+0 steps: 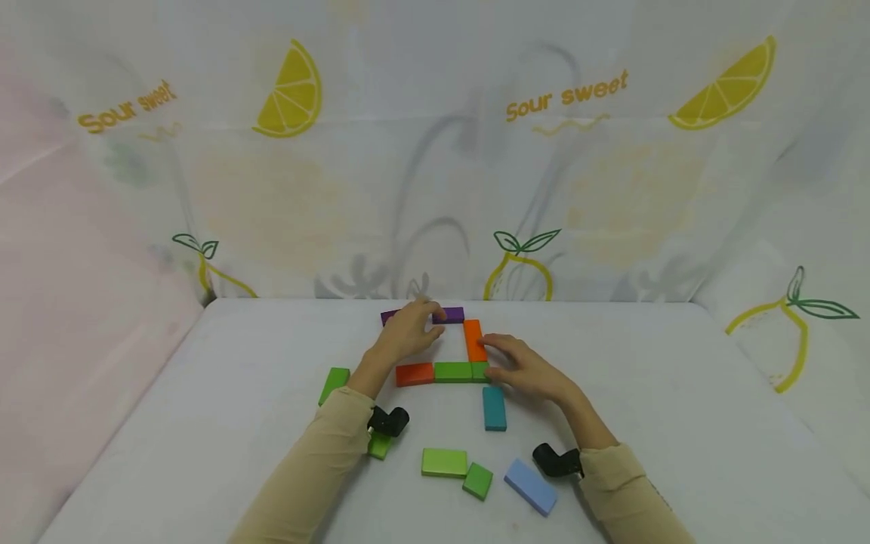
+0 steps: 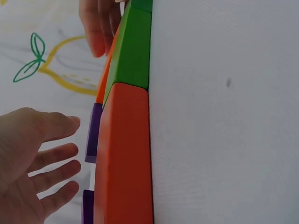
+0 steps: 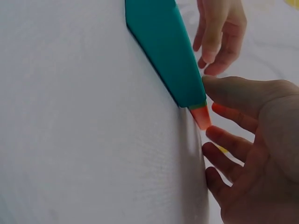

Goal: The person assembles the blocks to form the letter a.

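My left hand [image 1: 405, 332] hovers over the back of a block outline, fingers loosely bent and gripping nothing. It partly hides one purple block [image 1: 387, 317]; another purple block [image 1: 451, 315] shows by its fingertips. At the outline's right side, the fingers of my right hand [image 1: 530, 369] reach the orange block [image 1: 474, 340], and its thumb is by a small green block [image 1: 479, 372]. Whether they touch is unclear. A red block [image 1: 414, 375] and a longer green block [image 1: 452, 372] form the front row. In the right wrist view, a teal block [image 3: 163, 51] lies nearest the camera.
Nearer the front lie a light green block [image 1: 444, 462], a small green block [image 1: 478, 481] and a light blue block [image 1: 531, 487]. Two green blocks, one left [image 1: 334, 385] and one lower [image 1: 379, 446], are partly behind the left arm. A lemon-printed cloth [image 1: 435, 151] hangs behind the white table [image 1: 170, 423].
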The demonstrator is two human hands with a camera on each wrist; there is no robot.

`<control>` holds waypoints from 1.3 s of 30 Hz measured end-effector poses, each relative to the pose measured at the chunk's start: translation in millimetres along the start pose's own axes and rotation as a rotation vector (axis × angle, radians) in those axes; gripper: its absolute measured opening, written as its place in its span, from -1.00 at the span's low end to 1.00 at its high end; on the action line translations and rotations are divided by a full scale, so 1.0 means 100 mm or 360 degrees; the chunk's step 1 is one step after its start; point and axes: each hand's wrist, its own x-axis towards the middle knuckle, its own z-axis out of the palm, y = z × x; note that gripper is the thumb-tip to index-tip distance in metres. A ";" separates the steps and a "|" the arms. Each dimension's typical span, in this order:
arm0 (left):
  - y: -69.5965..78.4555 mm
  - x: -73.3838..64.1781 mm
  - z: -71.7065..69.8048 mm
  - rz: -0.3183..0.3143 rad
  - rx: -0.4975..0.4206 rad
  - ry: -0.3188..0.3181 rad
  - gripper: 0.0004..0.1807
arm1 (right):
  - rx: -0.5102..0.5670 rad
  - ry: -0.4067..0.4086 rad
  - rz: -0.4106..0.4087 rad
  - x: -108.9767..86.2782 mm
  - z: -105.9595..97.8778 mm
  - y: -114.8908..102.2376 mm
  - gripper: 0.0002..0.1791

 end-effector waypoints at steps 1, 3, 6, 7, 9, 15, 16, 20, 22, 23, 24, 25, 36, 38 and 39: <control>0.00 0.02 0.01 -0.0003 0.0017 0.0007 -0.76 | -0.0005 -0.0005 -0.0003 0.00 0.00 0.00 -0.38; 0.01 0.06 0.02 -0.0002 0.0049 0.0015 -0.77 | -0.0005 -0.0011 -0.0006 0.00 -0.01 -0.02 -0.38; 0.03 0.12 0.03 -0.0015 0.0068 0.0002 -0.75 | -0.0009 -0.0010 -0.0001 -0.01 0.00 -0.04 -0.40; 0.03 0.15 0.03 -0.0023 0.0071 -0.0006 -0.74 | -0.0018 -0.0004 0.0001 -0.01 0.00 -0.04 -0.41; 0.04 0.19 0.04 -0.0030 0.0064 -0.0022 -0.73 | -0.0018 0.0007 0.0008 -0.01 0.00 -0.04 -0.42; 0.05 0.25 0.04 -0.0029 0.0112 -0.0063 -0.72 | 0.0009 0.0033 0.0033 -0.02 0.01 -0.07 -0.46; 0.05 0.25 0.04 -0.0034 0.0113 -0.0070 -0.73 | 0.0008 0.0035 0.0036 -0.03 0.01 -0.07 -0.46; 0.01 0.27 0.07 -0.0047 0.0118 -0.0075 -0.72 | 0.0008 0.0031 0.0054 -0.03 0.01 -0.08 -0.45; -0.02 0.26 0.08 -0.0044 0.0109 -0.0064 -0.72 | 0.0007 0.0026 0.0052 -0.03 0.01 -0.07 -0.45; -0.04 0.26 0.08 -0.0038 0.0111 -0.0056 -0.73 | 0.0004 0.0023 0.0049 -0.03 0.01 -0.07 -0.44; -0.05 0.26 0.08 -0.0031 0.0105 -0.0046 -0.73 | 0.0004 0.0021 0.0048 -0.03 0.01 -0.07 -0.44; -0.06 0.25 0.08 -0.0024 0.0099 -0.0041 -0.74 | 0.0009 0.0021 0.0046 -0.03 0.01 -0.06 -0.44; -0.08 0.28 0.12 -0.0008 0.0090 -0.0040 -0.74 | 0.0015 0.0027 0.0080 -0.02 0.01 -0.07 -0.43; -0.07 0.28 0.12 -0.0012 0.0094 -0.0044 -0.74 | 0.0006 0.0028 0.0077 -0.02 0.01 -0.08 -0.43; -0.07 0.28 0.12 -0.0008 0.0095 -0.0040 -0.74 | -0.0006 0.0032 0.0073 -0.03 0.00 -0.08 -0.43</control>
